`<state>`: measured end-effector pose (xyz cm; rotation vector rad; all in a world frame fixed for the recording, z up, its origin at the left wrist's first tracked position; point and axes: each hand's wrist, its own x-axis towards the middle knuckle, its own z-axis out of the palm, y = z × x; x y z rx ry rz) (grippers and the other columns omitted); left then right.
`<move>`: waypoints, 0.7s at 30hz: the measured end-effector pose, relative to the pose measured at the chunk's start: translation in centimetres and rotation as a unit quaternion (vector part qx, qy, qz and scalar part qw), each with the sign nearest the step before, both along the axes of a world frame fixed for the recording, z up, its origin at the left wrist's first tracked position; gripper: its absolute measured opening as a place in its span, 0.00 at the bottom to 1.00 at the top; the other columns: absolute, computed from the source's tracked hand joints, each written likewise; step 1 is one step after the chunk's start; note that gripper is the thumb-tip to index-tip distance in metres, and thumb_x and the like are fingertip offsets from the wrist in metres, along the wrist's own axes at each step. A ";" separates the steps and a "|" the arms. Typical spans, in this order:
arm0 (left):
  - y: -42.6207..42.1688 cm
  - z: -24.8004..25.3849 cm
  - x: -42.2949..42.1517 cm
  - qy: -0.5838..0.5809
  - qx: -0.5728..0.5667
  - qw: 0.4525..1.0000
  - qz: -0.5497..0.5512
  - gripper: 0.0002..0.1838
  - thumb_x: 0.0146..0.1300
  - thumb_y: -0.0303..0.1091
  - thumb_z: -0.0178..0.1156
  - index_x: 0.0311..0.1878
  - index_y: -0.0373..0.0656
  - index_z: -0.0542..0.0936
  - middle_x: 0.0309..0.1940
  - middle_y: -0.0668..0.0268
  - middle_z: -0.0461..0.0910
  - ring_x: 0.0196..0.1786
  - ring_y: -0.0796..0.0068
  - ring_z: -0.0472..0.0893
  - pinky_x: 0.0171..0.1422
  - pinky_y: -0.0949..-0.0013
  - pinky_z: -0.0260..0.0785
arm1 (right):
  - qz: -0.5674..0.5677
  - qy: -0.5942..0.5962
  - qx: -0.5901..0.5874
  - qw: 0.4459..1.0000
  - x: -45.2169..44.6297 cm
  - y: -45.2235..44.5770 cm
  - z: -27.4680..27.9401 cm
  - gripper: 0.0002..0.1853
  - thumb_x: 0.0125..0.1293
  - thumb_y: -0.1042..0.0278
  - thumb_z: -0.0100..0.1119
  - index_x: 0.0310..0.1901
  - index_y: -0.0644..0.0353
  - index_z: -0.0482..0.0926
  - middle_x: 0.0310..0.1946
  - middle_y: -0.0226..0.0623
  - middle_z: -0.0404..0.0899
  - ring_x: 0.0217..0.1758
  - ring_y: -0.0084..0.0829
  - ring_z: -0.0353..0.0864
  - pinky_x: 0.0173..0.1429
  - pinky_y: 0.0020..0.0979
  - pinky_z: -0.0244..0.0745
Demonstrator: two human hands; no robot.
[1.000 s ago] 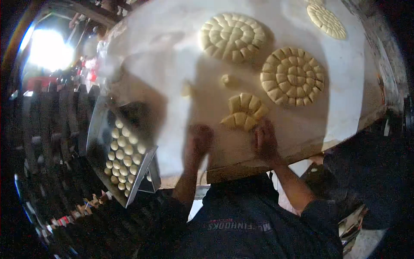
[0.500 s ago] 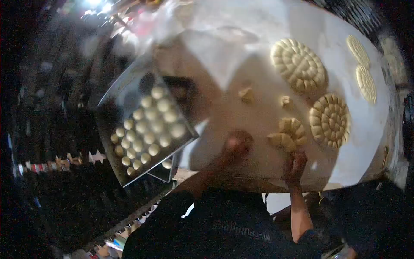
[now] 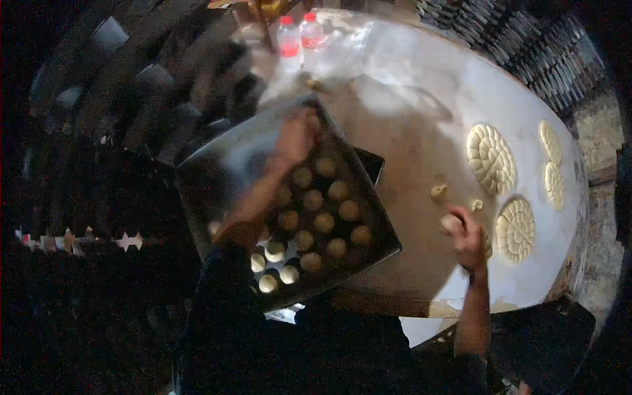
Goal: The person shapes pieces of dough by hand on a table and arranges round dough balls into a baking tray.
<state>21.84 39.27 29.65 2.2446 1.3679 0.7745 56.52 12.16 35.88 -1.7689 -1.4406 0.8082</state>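
My left hand (image 3: 295, 137) reaches over the far end of a dark metal baking tray (image 3: 224, 146). Its fingers are smeared by motion, and what they hold, if anything, is hidden. Round pale dough balls (image 3: 323, 222) stand in rows in the tray, some covered by my left forearm. Over the table, my right hand (image 3: 470, 242) is closed around a rounded lump of dough (image 3: 451, 225). Behind its fingers a scored piece of dough (image 3: 488, 245) is mostly hidden. Two small dough scraps, one folded (image 3: 438, 192) and one smaller (image 3: 477, 205), lie just beyond.
On the pale table (image 3: 421, 59) lie large scored dough rounds (image 3: 516, 230), another farther back (image 3: 491, 160) and two near the right edge (image 3: 553, 185). Two red-capped bottles (image 3: 311, 33) stand at the far end. A dark tray corner (image 3: 370, 164) shows beneath the tray.
My left hand has gone from the tabletop to the tray's far end. My right hand has lifted a lump of dough near the scored piece. The view has swung left.
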 end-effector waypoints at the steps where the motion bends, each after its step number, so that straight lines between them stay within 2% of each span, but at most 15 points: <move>1: 0.9 -1.3 -0.7 -0.007 0.004 1.000 -0.001 0.23 0.51 0.24 0.56 0.54 0.38 0.70 0.51 0.45 0.71 0.54 0.42 0.71 0.59 0.48 0.62 | 0.036 -0.020 0.040 0.998 -4.9 3.6 3.6 0.18 0.63 0.63 0.56 0.53 0.61 0.74 0.43 0.43 0.77 0.41 0.35 0.78 0.50 0.34 0.74; 2: 1.4 -2.1 -1.1 0.000 0.060 0.998 -0.013 0.25 0.52 0.24 0.55 0.57 0.38 0.68 0.52 0.44 0.70 0.55 0.41 0.70 0.60 0.48 0.62 | 0.093 -0.092 0.142 0.981 -7.6 6.9 4.0 0.19 0.63 0.60 0.56 0.51 0.65 0.74 0.43 0.45 0.77 0.47 0.37 0.79 0.52 0.36 0.76; 4: 1.9 -2.7 -1.7 0.008 0.116 0.993 -0.019 0.27 0.52 0.23 0.55 0.59 0.37 0.66 0.54 0.42 0.69 0.56 0.39 0.69 0.62 0.47 0.61 | 0.152 -0.083 0.279 0.945 -13.3 12.7 4.2 0.15 0.57 0.68 0.60 0.46 0.62 0.76 0.43 0.45 0.77 0.46 0.47 0.77 0.51 0.39 0.73; 6: 1.4 -2.5 -2.5 -0.029 0.094 0.995 0.004 0.25 0.62 0.30 0.54 0.62 0.38 0.64 0.55 0.44 0.71 0.59 0.42 0.70 0.65 0.51 0.61 | 0.208 0.016 0.249 0.946 -17.5 17.4 1.5 0.15 0.56 0.64 0.60 0.43 0.62 0.77 0.45 0.44 0.77 0.52 0.46 0.75 0.63 0.48 0.64; 7: 0.6 -1.5 -3.1 -0.025 0.091 0.996 0.005 0.25 0.62 0.30 0.54 0.62 0.38 0.64 0.55 0.44 0.71 0.59 0.42 0.70 0.65 0.51 0.61 | 0.209 0.021 0.247 0.946 -18.8 19.3 0.0 0.15 0.56 0.64 0.60 0.43 0.62 0.77 0.45 0.44 0.77 0.52 0.46 0.75 0.63 0.48 0.64; 8: -0.3 0.8 -3.7 0.004 0.112 0.994 0.010 0.26 0.62 0.30 0.55 0.64 0.38 0.62 0.56 0.45 0.70 0.58 0.43 0.71 0.64 0.52 0.62 | 0.289 -0.220 0.182 0.914 -19.5 20.9 -1.3 0.16 0.56 0.64 0.62 0.45 0.60 0.78 0.46 0.42 0.77 0.56 0.43 0.73 0.67 0.51 0.57; 9: -1.3 3.7 -4.1 0.035 0.135 0.990 0.009 0.28 0.62 0.31 0.56 0.65 0.38 0.60 0.57 0.45 0.69 0.58 0.44 0.71 0.63 0.53 0.63 | 0.345 -0.443 0.104 0.821 -19.5 21.3 -2.0 0.16 0.56 0.63 0.64 0.46 0.58 0.78 0.48 0.41 0.77 0.60 0.41 0.71 0.72 0.54 0.50; 10: -3.2 6.5 -4.3 0.043 0.106 0.993 0.019 0.29 0.62 0.31 0.58 0.65 0.39 0.60 0.57 0.46 0.69 0.57 0.46 0.72 0.62 0.54 0.64 | 0.336 -0.436 0.100 0.829 -18.8 20.2 -2.2 0.16 0.56 0.63 0.64 0.46 0.58 0.78 0.48 0.41 0.77 0.60 0.41 0.71 0.72 0.54 0.50; 12: -8.6 11.7 -3.8 0.044 0.070 0.996 0.021 0.28 0.60 0.33 0.60 0.63 0.39 0.64 0.55 0.48 0.71 0.54 0.52 0.75 0.59 0.56 0.67 | 0.258 -0.249 0.276 0.891 -16.3 16.3 -2.1 0.13 0.58 0.60 0.62 0.42 0.57 0.80 0.45 0.41 0.79 0.64 0.38 0.66 0.75 0.60 0.30; 13: -12.0 14.3 -2.8 0.047 0.069 0.996 0.033 0.23 0.60 0.31 0.60 0.58 0.38 0.70 0.52 0.50 0.74 0.53 0.55 0.76 0.58 0.57 0.68 | 0.184 -0.218 0.346 0.894 -14.4 13.7 -1.6 0.12 0.60 0.57 0.60 0.35 0.58 0.79 0.36 0.39 0.80 0.55 0.39 0.74 0.73 0.56 0.47; 14: -15.6 16.4 -1.5 0.044 0.066 0.996 0.043 0.20 0.56 0.33 0.63 0.51 0.37 0.75 0.48 0.51 0.77 0.52 0.59 0.77 0.55 0.60 0.69 | 0.160 -0.222 0.334 0.902 -11.5 11.0 -1.6 0.12 0.60 0.57 0.60 0.35 0.58 0.79 0.36 0.39 0.80 0.55 0.39 0.74 0.73 0.56 0.47; 16: -22.7 18.1 1.8 0.006 0.070 0.997 -0.033 0.23 0.49 0.35 0.67 0.48 0.37 0.76 0.43 0.52 0.78 0.42 0.55 0.79 0.51 0.58 0.71 | 0.064 -0.094 0.340 0.933 -4.7 4.5 -2.1 0.09 0.57 0.60 0.57 0.31 0.55 0.74 0.30 0.32 0.74 0.42 0.39 0.75 0.66 0.51 0.59; 18: -26.7 14.0 5.4 -0.224 0.017 0.934 -0.278 0.23 0.45 0.38 0.70 0.45 0.38 0.77 0.38 0.53 0.79 0.40 0.57 0.80 0.49 0.61 0.72 | -0.127 -0.053 0.269 0.953 0.4 -2.7 -8.4 0.09 0.54 0.63 0.59 0.26 0.54 0.70 0.25 0.32 0.71 0.33 0.39 0.74 0.53 0.45 0.70; 19: -27.9 12.9 10.0 -0.200 -0.067 0.936 -0.281 0.24 0.44 0.38 0.70 0.45 0.39 0.77 0.38 0.54 0.79 0.41 0.57 0.80 0.48 0.61 0.72 | -0.090 -0.119 0.208 0.967 2.6 -6.4 -10.4 0.07 0.54 0.65 0.60 0.27 0.54 0.71 0.25 0.34 0.72 0.32 0.41 0.74 0.49 0.44 0.70; 21: -28.5 7.4 18.9 -0.130 -0.097 0.927 -0.339 0.24 0.48 0.40 0.70 0.47 0.39 0.77 0.41 0.55 0.78 0.42 0.60 0.80 0.49 0.60 0.72 | -0.071 -0.178 0.138 0.972 5.9 -13.2 -13.5 0.06 0.53 0.67 0.60 0.27 0.55 0.73 0.25 0.36 0.73 0.31 0.42 0.74 0.46 0.44 0.71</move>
